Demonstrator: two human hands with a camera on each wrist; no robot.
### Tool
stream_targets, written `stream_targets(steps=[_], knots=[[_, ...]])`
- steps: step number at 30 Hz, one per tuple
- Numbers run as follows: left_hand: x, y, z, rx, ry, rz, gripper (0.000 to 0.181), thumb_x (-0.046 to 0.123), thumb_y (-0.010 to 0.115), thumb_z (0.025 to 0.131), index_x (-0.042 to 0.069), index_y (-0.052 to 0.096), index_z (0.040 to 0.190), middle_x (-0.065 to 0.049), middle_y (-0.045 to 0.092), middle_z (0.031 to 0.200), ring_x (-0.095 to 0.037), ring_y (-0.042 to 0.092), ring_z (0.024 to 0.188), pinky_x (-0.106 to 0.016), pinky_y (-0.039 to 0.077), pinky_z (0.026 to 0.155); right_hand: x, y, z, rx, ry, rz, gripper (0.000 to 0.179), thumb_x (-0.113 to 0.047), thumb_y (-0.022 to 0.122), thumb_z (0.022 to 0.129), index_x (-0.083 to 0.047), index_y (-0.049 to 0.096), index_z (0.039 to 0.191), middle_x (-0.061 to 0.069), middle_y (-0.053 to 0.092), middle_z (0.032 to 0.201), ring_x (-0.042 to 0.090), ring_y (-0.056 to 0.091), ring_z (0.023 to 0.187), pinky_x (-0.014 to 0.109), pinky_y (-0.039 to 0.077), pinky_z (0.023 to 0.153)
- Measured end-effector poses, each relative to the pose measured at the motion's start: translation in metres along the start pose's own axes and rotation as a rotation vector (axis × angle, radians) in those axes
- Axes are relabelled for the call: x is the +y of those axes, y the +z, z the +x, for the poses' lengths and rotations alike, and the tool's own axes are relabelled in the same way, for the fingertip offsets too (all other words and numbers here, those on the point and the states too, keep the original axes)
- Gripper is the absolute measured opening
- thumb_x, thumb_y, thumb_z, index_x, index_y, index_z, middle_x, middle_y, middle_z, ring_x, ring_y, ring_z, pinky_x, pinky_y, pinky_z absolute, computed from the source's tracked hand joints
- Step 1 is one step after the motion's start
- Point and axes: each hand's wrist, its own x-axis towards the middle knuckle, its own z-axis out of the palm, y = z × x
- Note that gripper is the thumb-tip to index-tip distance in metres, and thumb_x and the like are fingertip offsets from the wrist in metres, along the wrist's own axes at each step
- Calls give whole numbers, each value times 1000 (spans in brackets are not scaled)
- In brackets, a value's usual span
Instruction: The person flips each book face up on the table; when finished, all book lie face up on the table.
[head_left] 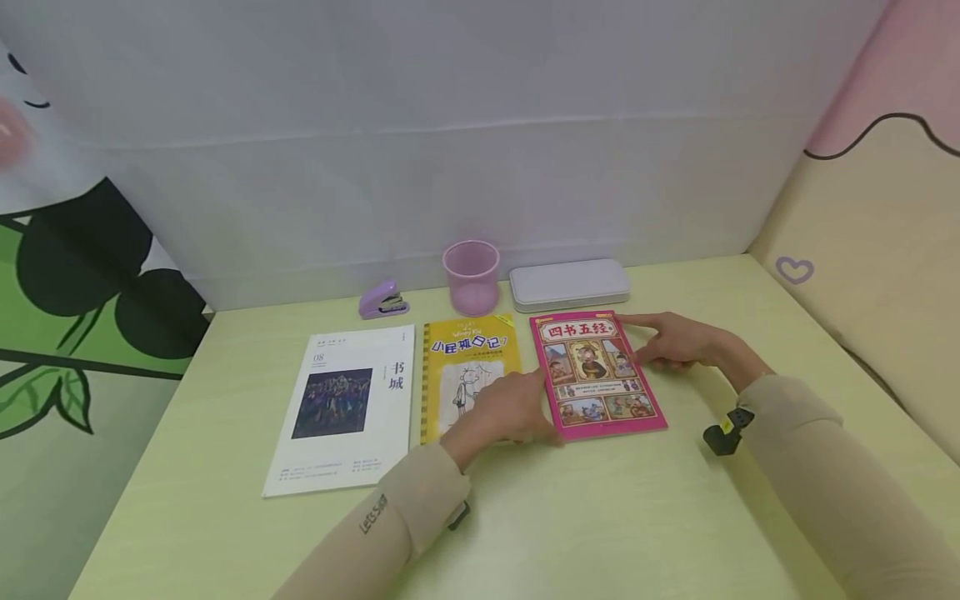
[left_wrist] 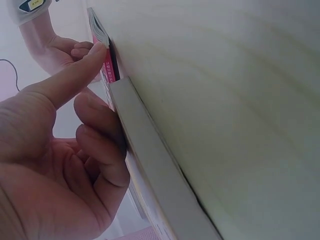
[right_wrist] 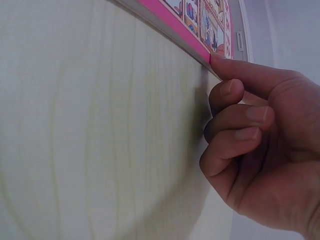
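Observation:
A pink picture-covered book (head_left: 592,408) lies flat on the table between both hands. My left hand (head_left: 513,408) reaches over the lower right part of a yellow comic book (head_left: 442,350) and touches the pink book's left edge with thumb and index finger spread apart. In the left wrist view, the left hand's (left_wrist: 65,145) other fingers are curled beside the yellow book's thick page edge (left_wrist: 155,160). On the opposite side, my right hand (head_left: 682,342) touches the pink book's right edge, index finger stretched toward the upper corner. The right hand's (right_wrist: 265,135) remaining fingers curl loosely in the right wrist view.
Left of the yellow book lies a white magazine (head_left: 390,408). Along the back stand a purple stapler (head_left: 382,300), a pink cup (head_left: 474,287) and a pale flat case (head_left: 570,285). A white cloth wall (head_left: 480,183) rises behind the table (head_left: 600,525).

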Motion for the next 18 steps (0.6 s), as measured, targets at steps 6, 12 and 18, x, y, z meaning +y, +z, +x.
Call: stream_targets(steps=[6, 12, 18], knots=[[0, 0, 1, 2, 0, 1, 95, 37, 95, 77, 15, 47, 156, -5, 65, 100, -18, 64, 63, -32, 51, 59, 2, -1, -1, 4, -6, 13, 85, -25, 70, 102, -19, 20, 170, 0, 51, 66, 12, 39, 53, 25, 34, 49], [-1, 0, 1, 2, 5, -2, 99, 38, 95, 77, 16, 44, 159, -5, 65, 101, -19, 63, 70, -32, 51, 62, 4, 0, -2, 23, -9, 15, 84, -25, 70, 102, -18, 21, 170, 0, 51, 67, 13, 39, 54, 26, 35, 50], [-7, -7, -5, 39, 14, -15, 104, 44, 93, 79, 16, 39, 164, -9, 67, 138, -24, 65, 109, -41, 56, 91, 7, 0, -7, 74, 3, -16, 82, -31, 69, 102, -16, 25, 169, -1, 50, 67, 14, 41, 55, 27, 37, 52]])
